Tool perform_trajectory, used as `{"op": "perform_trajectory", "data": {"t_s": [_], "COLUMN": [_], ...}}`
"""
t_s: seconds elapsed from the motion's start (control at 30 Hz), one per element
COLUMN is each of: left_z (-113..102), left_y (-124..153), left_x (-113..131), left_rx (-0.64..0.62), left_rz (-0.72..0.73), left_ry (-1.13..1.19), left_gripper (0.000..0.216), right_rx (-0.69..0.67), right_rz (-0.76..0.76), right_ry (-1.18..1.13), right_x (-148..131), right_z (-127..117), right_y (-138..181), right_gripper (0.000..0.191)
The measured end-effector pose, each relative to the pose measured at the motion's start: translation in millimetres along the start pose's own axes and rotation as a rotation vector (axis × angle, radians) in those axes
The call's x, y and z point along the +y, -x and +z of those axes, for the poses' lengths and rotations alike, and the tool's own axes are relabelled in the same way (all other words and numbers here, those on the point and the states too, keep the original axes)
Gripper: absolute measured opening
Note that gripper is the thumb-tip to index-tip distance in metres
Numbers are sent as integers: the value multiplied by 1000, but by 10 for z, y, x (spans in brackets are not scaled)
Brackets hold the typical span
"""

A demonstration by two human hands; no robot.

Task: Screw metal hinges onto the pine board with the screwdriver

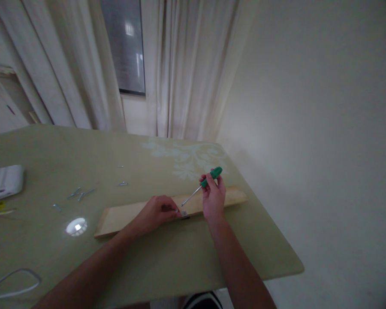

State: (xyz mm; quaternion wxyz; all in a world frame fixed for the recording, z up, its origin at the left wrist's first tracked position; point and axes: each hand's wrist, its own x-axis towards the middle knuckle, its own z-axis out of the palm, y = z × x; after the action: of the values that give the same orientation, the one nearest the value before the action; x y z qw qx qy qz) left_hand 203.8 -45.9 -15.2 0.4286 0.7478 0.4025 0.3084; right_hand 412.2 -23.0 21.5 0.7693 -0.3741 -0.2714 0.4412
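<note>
A long, pale wooden board (125, 216) lies across the table in front of me. My right hand (213, 195) grips a screwdriver (216, 173) by its green handle, above the board. The metal shaft slants down to the left, its tip close to my left fingertips and apart from the board. With closed fingers, my left hand (159, 211) rests on the board and pinches a small screw (176, 210), mostly hidden by the fingers. Just right of it, a small metal plate (184, 213) sits at the board's near edge, with something dark beneath it.
Several loose screws (80, 194) lie on the greenish table (167, 266), left of the board. A white device (4, 181) stands at the far left, and a white cable (14, 295) loops at the lower left. A wall (334, 163) runs along the right; curtains (193, 73) hang behind.
</note>
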Motion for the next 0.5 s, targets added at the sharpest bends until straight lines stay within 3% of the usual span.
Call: {"op": "perform_trajectory", "data": {"t_s": [0.17, 0.3, 0.4, 0.5], "left_z": [-111, -561, -994, -1326], "left_y": [-30, -53, 24, 169], "left_x": [15, -52, -236, -496], "left_rx": [52, 393, 613, 711], "left_rz": [-60, -71, -218, -457], "left_ry": [104, 33, -225, -580], "left_gripper": [36, 40, 42, 38], "right_rx": [15, 35, 45, 31], "right_rz": [-16, -34, -48, -46], "right_ry": [-14, 9, 49, 77], "right_x": [-2, -9, -19, -50], "right_z": [-22, -28, -32, -37], "right_y": [-11, -27, -32, -26], "right_gripper": [53, 52, 53, 54]}}
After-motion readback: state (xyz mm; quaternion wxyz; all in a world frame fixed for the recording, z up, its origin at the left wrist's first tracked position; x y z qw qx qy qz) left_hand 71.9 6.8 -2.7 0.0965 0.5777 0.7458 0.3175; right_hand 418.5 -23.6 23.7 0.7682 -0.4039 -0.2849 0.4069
